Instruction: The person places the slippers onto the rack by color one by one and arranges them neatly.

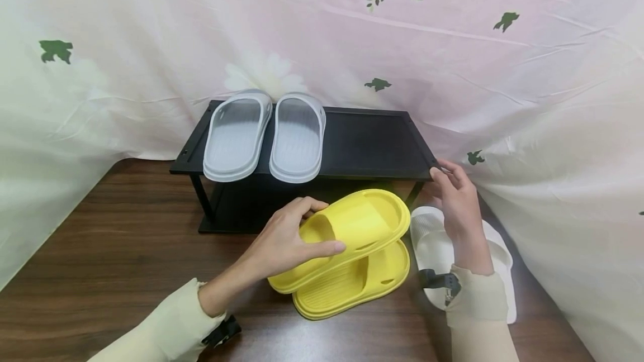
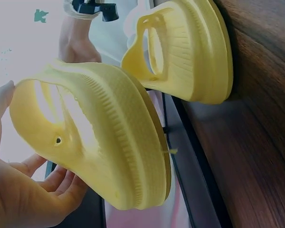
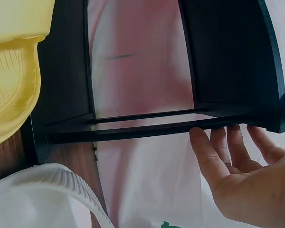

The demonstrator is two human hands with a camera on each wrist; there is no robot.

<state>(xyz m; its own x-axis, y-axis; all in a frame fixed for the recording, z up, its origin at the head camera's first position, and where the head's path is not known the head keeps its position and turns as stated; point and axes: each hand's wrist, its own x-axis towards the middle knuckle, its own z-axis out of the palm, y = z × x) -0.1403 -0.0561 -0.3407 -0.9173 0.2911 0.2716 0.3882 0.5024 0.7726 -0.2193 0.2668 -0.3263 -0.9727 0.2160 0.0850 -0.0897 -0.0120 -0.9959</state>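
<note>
My left hand (image 1: 284, 242) grips a yellow slipper (image 1: 364, 219) by its side, thumb over the edge near the strap. The slipper is raised and tilted. A second yellow slipper (image 1: 342, 289) lies on the wooden surface under it, partly covered. My right hand (image 1: 460, 211) holds the right front corner of a black two-tier shoe rack (image 1: 372, 141). In the right wrist view its fingertips (image 3: 202, 137) touch the end of the rack (image 3: 237, 61). Two grey slippers, a left one (image 1: 235, 136) and a right one (image 1: 298, 138), stand side by side on the top shelf.
White slippers (image 1: 427, 228) lie on the wood beside the rack, partly hidden by my right arm. A printed cloth (image 1: 302, 27) hangs behind and along both sides. The brown wooden surface (image 1: 100, 272) stretches out at the left.
</note>
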